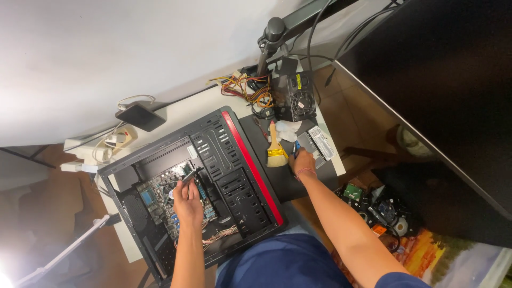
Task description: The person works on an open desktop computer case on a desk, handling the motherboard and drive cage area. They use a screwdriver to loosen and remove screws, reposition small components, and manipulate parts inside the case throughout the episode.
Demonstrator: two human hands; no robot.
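Observation:
An open black computer case with a red edge strip lies on its side on the white table. My left hand is inside it, over the green motherboard, pinching a small flat card that sticks up toward the case's drive bays. My right hand rests on the black mat beside the case, fingers curled over a small blue-tipped tool. A paintbrush with a pale handle and yellow band lies just left of that hand. A grey drive lies just beyond it.
A power supply with coloured cable bundles sits at the table's far end by a monitor arm pole. A black box and power strip lie left. Loose drives and parts are on the floor at right.

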